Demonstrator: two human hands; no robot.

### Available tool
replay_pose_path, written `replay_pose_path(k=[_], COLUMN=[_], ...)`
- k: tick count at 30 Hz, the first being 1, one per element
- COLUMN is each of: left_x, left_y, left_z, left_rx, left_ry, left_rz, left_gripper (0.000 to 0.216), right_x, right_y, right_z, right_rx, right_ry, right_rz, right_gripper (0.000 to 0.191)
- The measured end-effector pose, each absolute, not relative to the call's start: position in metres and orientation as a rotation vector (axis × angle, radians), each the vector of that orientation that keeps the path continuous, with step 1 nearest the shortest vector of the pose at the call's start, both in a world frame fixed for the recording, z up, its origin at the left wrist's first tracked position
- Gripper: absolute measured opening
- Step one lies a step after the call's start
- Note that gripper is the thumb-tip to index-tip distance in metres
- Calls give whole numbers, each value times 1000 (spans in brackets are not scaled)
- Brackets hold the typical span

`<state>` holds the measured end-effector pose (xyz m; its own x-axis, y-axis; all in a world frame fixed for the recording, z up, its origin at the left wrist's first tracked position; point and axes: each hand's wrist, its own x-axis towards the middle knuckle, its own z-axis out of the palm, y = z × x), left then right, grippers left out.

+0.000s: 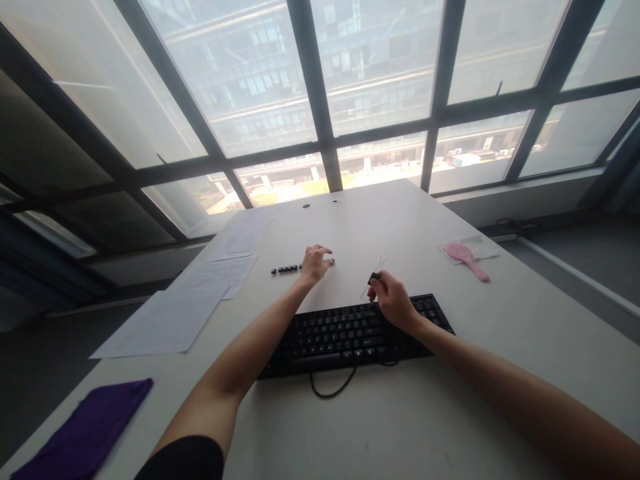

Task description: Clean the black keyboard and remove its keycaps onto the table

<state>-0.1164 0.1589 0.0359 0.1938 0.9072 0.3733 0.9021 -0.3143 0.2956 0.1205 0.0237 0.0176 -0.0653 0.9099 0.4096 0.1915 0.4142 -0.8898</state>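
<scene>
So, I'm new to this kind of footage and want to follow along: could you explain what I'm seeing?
There's no machine here, just a person's bare hands, and a camera worn on the head looks forward and down at them. On the white table sits a black keyboard. The right hand, above it, holds a small black tool with thin wires. The left hand is at a row of small dark pieces. Around lie papers, purple cloth and a pink hairbrush.

The head camera looks forward and down from close above a white table (380, 227), facing windows (380, 60).
</scene>
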Motion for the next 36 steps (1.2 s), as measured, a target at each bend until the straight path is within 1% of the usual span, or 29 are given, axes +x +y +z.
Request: replay_pose_path(k=[3, 5, 9, 12, 19, 23, 26, 31, 36], left_x=[-102, -86, -53, -39, -37, -38, -38, -38, -39], left_y=[134, 108, 52, 30, 29, 28, 27, 24, 24], left_z=[48, 52, 46, 38, 29, 26, 24, 27, 28], left_rx=[2468, 2508, 2529, 2466, 2335, 2342, 2347, 2370, 2380], left_ry=[1714, 1532, 1309, 1277, 1156, 1087, 1075, 1046, 1031], left_rz=[746, 691, 728, 797, 820, 842, 874, 859, 815], left_gripper=[26, 24, 26, 27, 22, 24, 26, 14, 7], right_x=[123, 126, 133, 135, 135, 136, 137, 138, 139], right_y=[29, 32, 31, 27, 25, 23, 20, 17, 19], right_z=[19, 20, 21, 20, 20, 21, 20, 17, 15], right_rx=[-1029, -1052, -1091, -1108, -1098, -1060, -1011, -900, -1004], right_ry=[-1459, -1455, -1615, -1713, -1839, -1943, -2035, -2190, -1974], right_rz=[754, 748, 723, 656, 625, 597, 509, 339, 517], right_gripper=[22, 21, 18, 18, 20, 18, 16, 15, 18])
